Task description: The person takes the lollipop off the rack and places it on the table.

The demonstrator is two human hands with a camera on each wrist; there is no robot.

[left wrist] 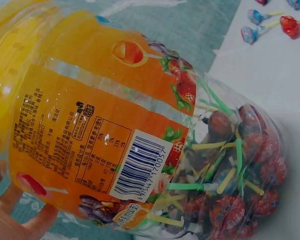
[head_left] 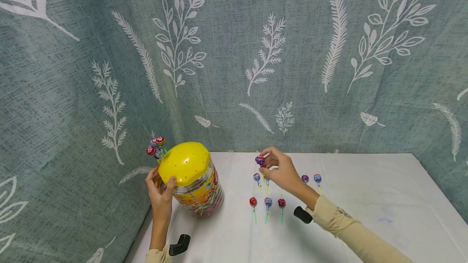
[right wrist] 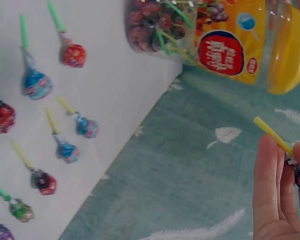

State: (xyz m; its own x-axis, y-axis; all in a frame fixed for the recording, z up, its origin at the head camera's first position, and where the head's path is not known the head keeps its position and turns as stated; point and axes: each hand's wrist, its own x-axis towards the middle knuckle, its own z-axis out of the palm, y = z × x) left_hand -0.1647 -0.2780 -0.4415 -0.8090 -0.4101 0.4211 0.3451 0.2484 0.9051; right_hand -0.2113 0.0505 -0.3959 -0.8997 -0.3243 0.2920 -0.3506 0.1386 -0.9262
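Observation:
A clear plastic lollipop jar (head_left: 204,200) with a yellow lid (head_left: 185,162) and an orange label stands on the left of the table. My left hand (head_left: 161,202) grips it at the lid's near left edge, thumb in front. Several wrapped lollipops (head_left: 157,147) stick up behind the lid; what holds them is hidden. Through the jar wall, red-wrapped lollipops (left wrist: 227,210) show in the left wrist view. My right hand (head_left: 281,171) pinches a purple lollipop (head_left: 260,160) above the table; its yellow stick (right wrist: 272,135) shows in the right wrist view.
On the white table (head_left: 351,214), a front row holds a red lollipop (head_left: 253,201), a blue lollipop (head_left: 268,202) and a dark red lollipop (head_left: 281,202). Behind them lie several more, including a blue one (head_left: 317,178), partly covered by my right hand. A patterned curtain (head_left: 226,52) hangs behind.

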